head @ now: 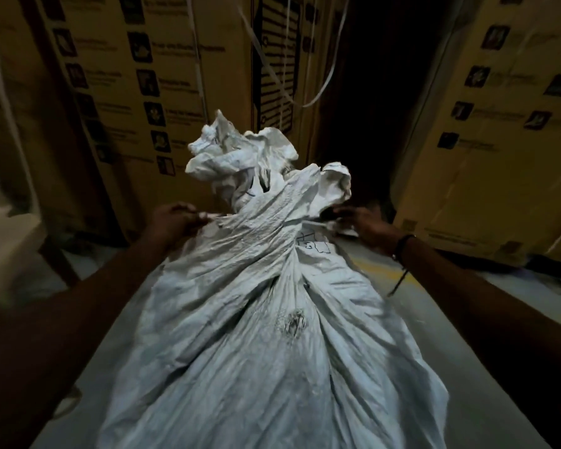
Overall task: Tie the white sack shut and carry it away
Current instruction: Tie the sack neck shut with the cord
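A big white woven sack (pixel 263 335) fills the middle of the view, its neck gathered and twisted, with the crumpled mouth (pixel 240 153) standing up above the twist. My left hand (pixel 172 218) is at the left of the neck, fingers pinched on a thin white tie strip. My right hand (pixel 366 225) is at the right of the neck, fingers closed on the other end of the strip. A dark band is on my right wrist. The strip's path around the back of the neck is hidden.
Tall printed cardboard boxes (pixel 162 92) stand close behind on the left, and more boxes (pixel 499 150) on the right, with a dark gap (pixel 363 108) between. Loose white straps (pixel 272 69) hang from the left boxes. A pale floor with a yellow line (pixel 386 264) lies beneath.
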The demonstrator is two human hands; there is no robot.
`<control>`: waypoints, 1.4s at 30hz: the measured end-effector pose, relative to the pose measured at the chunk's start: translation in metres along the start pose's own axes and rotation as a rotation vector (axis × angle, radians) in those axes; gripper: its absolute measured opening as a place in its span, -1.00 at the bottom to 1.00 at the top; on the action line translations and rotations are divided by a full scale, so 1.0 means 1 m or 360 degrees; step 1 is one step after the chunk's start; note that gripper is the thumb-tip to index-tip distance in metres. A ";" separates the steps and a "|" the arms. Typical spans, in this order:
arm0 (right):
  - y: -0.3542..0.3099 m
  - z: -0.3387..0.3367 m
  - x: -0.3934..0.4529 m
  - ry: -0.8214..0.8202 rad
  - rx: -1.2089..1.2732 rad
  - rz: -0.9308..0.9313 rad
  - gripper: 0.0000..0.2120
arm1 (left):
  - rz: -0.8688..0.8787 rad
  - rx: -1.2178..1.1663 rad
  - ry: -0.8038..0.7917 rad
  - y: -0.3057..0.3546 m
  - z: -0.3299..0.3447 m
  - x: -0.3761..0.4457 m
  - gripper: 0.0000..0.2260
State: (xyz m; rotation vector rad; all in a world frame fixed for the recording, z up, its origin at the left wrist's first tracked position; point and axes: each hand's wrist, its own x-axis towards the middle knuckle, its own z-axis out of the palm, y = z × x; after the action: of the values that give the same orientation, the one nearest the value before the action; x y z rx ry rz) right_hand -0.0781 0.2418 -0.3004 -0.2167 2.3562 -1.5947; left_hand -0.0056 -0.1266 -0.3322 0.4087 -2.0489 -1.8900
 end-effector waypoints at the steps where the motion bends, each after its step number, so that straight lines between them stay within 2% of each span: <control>1: 0.003 0.002 -0.011 0.0041 0.0041 0.0014 -0.61 | 0.0023 -0.0035 0.0007 -0.008 -0.005 -0.006 -0.75; 6: 0.005 0.023 -0.065 0.0106 -0.0007 -0.0087 -0.62 | 0.0158 0.0053 0.0053 -0.014 -0.027 -0.047 -0.75; 9: 0.002 0.032 -0.081 0.0131 -0.0088 -0.0226 -0.63 | 0.0223 0.0111 0.0061 -0.014 -0.038 -0.068 -0.83; 12: 0.002 0.038 -0.095 0.0098 -0.0268 -0.0396 -0.68 | 0.0320 0.0170 -0.0047 -0.018 -0.052 -0.089 -0.83; 15: 0.003 0.036 -0.103 0.0094 -0.0574 -0.0672 -0.73 | 0.0445 0.0247 -0.0154 -0.026 -0.065 -0.109 -0.84; 18: -0.004 0.031 -0.109 0.0073 -0.1046 -0.0871 -0.69 | 0.0665 0.0404 -0.0191 -0.024 -0.070 -0.129 -0.85; 21: -0.014 0.031 -0.124 0.0111 -0.1228 -0.1053 -0.76 | 0.0843 0.0522 -0.0251 -0.020 -0.070 -0.148 -0.84; 24: -0.022 0.041 -0.139 0.0007 -0.1432 -0.1145 -0.86 | 0.0966 0.0676 -0.0394 -0.012 -0.066 -0.167 -0.79; 25: -0.024 0.047 -0.144 -0.0017 -0.1464 -0.1124 -0.78 | 0.1000 0.0753 -0.0448 -0.011 -0.064 -0.174 -0.76; 28: -0.030 0.064 -0.159 -0.0044 -0.1452 -0.0992 -0.37 | 0.1047 0.0880 -0.0476 -0.010 -0.058 -0.184 -0.76; 30: -0.030 0.079 -0.162 0.0045 -0.1494 -0.0867 -0.12 | 0.1080 0.0941 -0.0484 -0.006 -0.058 -0.185 -0.78; 32: -0.027 0.093 -0.160 0.0163 -0.1530 -0.0799 0.01 | 0.1073 0.1001 -0.0535 -0.001 -0.060 -0.181 -0.81; 35: -0.021 0.106 -0.154 0.0303 -0.1435 -0.0830 -0.04 | 0.1060 0.1160 -0.0635 0.008 -0.063 -0.174 -0.83; 39: -0.020 0.106 -0.151 0.0320 -0.1254 -0.0859 -0.25 | 0.1027 0.1261 -0.0829 0.021 -0.068 -0.171 -0.69; 42: -0.020 0.102 -0.145 0.0288 -0.1200 -0.0926 -0.26 | 0.1102 0.1275 -0.0809 0.029 -0.064 -0.166 -0.77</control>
State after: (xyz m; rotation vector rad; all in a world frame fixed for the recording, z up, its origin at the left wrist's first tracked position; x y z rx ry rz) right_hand 0.0907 0.1849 -0.2951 -1.0230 3.1301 -0.8211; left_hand 0.1727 -0.1126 -0.3058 -0.6206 -2.7197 -0.7622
